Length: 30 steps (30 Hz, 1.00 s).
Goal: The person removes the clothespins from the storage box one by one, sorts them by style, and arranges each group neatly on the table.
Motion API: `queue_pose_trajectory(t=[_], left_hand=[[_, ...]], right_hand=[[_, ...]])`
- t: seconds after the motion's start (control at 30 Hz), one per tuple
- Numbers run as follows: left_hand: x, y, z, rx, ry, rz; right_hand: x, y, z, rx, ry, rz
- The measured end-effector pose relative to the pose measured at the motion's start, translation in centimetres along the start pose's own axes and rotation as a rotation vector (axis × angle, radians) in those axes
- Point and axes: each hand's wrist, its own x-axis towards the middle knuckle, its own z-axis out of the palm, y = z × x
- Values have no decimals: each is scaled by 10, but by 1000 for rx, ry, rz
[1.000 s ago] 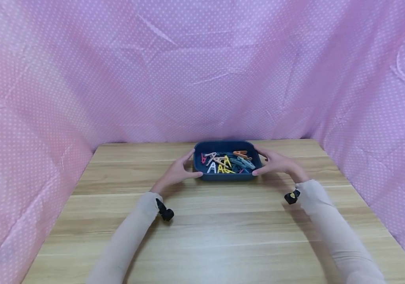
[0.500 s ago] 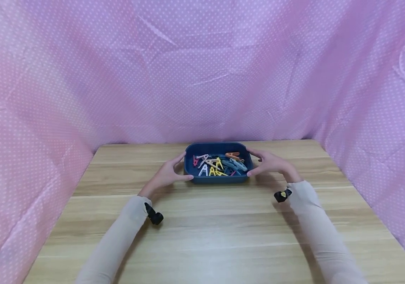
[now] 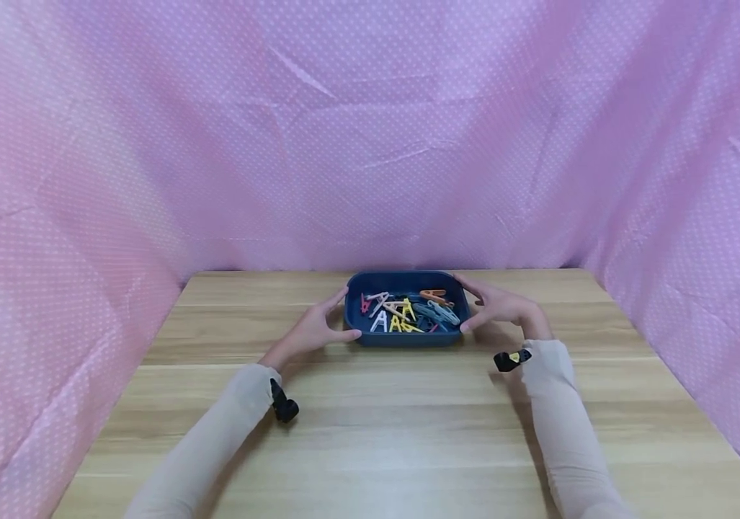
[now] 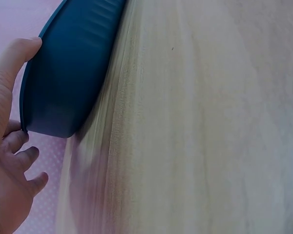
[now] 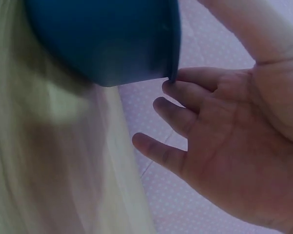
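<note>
A dark blue plastic storage bin (image 3: pixel 408 339) lies at the far edge of the table, with several clothespins (image 3: pixel 402 316) in yellow, white, orange, blue, red and beige loose inside. My left hand (image 3: pixel 313 328) holds its left end, thumb on the near corner and fingers toward the far one. At the right end my right hand (image 3: pixel 501 305) grips it the same way. In the left wrist view the thumb presses the rim of the bin (image 4: pixel 73 73). The right wrist view shows fingertips at the rim of the bin (image 5: pixel 112 44), the lower fingers spread apart.
The light wood table (image 3: pixel 376 432) stretches from the bin toward me. Right behind its far edge hangs a pink dotted curtain (image 3: pixel 370 180), which also closes in both sides. A small black camera (image 3: pixel 285 409) is strapped to my left wrist, another camera (image 3: pixel 511 360) to my right.
Both hands have shifted the bin leftward along the far edge, mostly in the first half second. My right forearm has swung inward. The head view has tilted up slightly.
</note>
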Motion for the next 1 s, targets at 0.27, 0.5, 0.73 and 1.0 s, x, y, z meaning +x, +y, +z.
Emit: queue_pose_trajectory(t=[0.27,0.5,0.73,1.0], left_hand=[[3,3,4,3,-7,25],[1,2,1,31,-1,36],[5,7,-4,57,-3,32],[21,26,-5,148,88,128]], right_hand=[[-5,7,4,7,62,13],[-1,9,7,53,122,-23],[-1,15,5,153,126,-33],[0,17,2,218,128,-49]])
